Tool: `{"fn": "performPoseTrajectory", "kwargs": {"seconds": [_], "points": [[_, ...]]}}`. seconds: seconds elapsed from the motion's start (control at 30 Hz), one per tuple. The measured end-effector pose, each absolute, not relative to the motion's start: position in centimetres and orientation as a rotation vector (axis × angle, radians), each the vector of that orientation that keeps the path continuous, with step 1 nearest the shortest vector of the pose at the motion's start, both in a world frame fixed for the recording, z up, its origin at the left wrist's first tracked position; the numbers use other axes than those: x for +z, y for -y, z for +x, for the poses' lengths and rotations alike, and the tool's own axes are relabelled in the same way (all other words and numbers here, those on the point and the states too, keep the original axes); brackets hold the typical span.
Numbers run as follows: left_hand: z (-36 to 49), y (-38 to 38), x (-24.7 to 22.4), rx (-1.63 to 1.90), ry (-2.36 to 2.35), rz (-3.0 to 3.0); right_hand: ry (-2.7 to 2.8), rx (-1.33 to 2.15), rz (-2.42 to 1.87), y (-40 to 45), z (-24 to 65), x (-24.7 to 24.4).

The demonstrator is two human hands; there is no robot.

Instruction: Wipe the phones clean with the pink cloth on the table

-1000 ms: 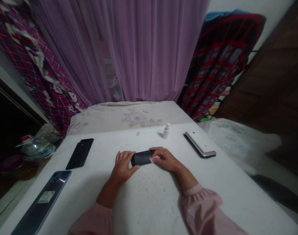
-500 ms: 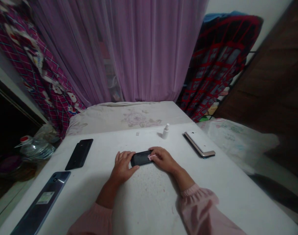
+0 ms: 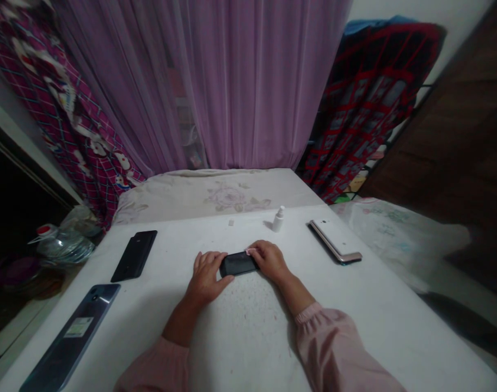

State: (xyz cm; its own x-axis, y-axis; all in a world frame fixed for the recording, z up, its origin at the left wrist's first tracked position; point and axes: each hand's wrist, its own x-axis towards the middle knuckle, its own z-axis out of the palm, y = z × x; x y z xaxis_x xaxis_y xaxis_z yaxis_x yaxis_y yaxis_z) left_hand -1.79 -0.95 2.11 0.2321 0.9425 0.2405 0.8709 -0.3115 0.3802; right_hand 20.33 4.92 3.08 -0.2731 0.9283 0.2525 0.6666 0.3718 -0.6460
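Observation:
A dark smartphone (image 3: pixel 239 264) lies flat on the white table, screen side up, between my hands. My left hand (image 3: pixel 207 275) grips its left end, with the thumb along the near edge and the fingers at the far edge. Pinched in my right hand (image 3: pixel 268 261) is a small pink cloth (image 3: pixel 250 251), pressed at the phone's far right edge; most of the cloth is hidden under the fingers. Beyond my right hand stands a small white spray bottle (image 3: pixel 278 219).
Stacked phones (image 3: pixel 336 242) lie at the right. On the left are a black phone (image 3: pixel 134 256) and a larger bluish phone (image 3: pixel 74 335) with a label. A small grey square (image 3: pixel 231 222) lies farther back. A water bottle (image 3: pixel 62 244) stands beyond the table's left edge.
My right hand has moved the pink cloth from the screen's right part to the phone's far edge. My left hand keeps its hold on the phone.

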Motion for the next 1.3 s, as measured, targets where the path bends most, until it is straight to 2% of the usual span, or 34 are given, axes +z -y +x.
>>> {"fn": "performPoseTrajectory", "kwargs": {"seconds": [0.3, 0.77, 0.87, 1.1, 1.3], "points": [[-1.9, 0.8, 1.9, 0.66, -1.739, 2.343, 2.132, 1.054, -0.876, -4.4, 24.6, 3.4], [-2.2, 0.7, 1.6, 0.647, -1.705, 2.355, 2.041, 0.598, -1.257, -5.1, 21.4, 2.6], [-2.2, 0.7, 1.7, 0.642, -1.709, 2.353, 2.036, 0.638, -1.214, -5.1, 21.8, 2.6], [-2.2, 0.7, 1.5, 0.681, -1.71, 2.348, 2.134, 1.031, -0.842, -4.9, 24.7, 3.0], [-2.5, 0.5, 1.5, 0.642, -1.691, 2.321, 2.088, 0.965, -0.891, -5.0, 24.2, 3.1]]}}
